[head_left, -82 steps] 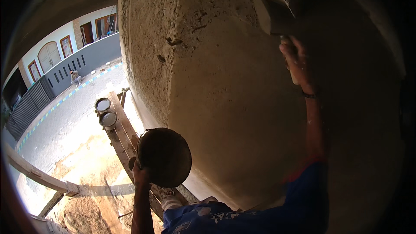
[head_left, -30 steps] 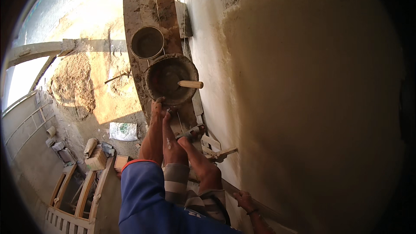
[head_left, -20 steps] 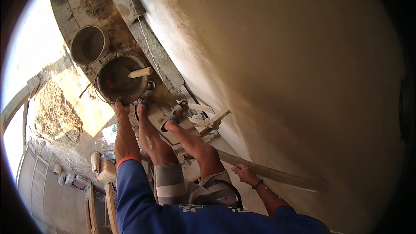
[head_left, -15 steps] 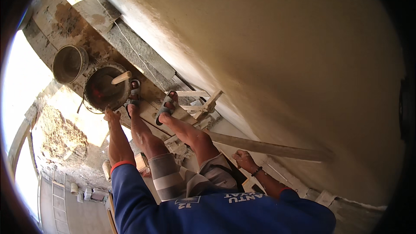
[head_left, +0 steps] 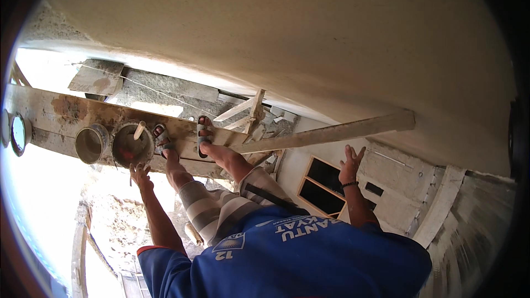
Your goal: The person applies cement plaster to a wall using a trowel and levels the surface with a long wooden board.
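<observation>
Fingers parted, your left hand [head_left: 141, 176] is just at the near side of the dark basin [head_left: 121, 146], contact unclear; inside, the wooden handle [head_left: 139, 130] points far, slightly right. Your right hand [head_left: 349, 169], fingers spread, is well apart, right.

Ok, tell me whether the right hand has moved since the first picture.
Yes: the right hand has come down. Earlier raised in front of the wall, it is now lower and away from it.
</observation>
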Demonstrator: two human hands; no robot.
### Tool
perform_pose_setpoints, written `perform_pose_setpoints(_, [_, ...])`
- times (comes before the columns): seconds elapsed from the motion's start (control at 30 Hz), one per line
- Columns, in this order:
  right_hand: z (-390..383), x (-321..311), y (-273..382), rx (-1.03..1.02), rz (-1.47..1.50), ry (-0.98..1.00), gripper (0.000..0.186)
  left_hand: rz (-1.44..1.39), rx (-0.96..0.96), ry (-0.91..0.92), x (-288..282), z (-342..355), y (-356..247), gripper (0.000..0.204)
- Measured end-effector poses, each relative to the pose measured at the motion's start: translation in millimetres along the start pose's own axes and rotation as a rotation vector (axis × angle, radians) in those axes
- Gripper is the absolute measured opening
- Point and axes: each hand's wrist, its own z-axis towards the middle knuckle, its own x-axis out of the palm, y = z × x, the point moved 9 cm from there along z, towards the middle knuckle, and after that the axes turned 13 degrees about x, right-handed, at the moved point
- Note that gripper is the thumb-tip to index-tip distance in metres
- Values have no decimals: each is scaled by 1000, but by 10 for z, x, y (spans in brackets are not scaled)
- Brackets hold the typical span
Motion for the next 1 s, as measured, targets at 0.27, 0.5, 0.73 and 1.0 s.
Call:
perform_pose_setpoints(0.27, [384,186,402,-89,222,160,89,20,70,217,478,-686,-612,67])
perform_pose_setpoints(0.5, [730,247,151,-92,290,198,49,54,126,427,948,-1120,-866,64])
perform_pose_setpoints(0.73, [-292,-485,920,-263,532,267,60,-55,-118,645,1489,-1862,-531,60])
perform_pose_setpoints(1.0, [-550,-1155,1138,-179,927,566,47,-106,-59,1100,2965,-3291,-435,56])
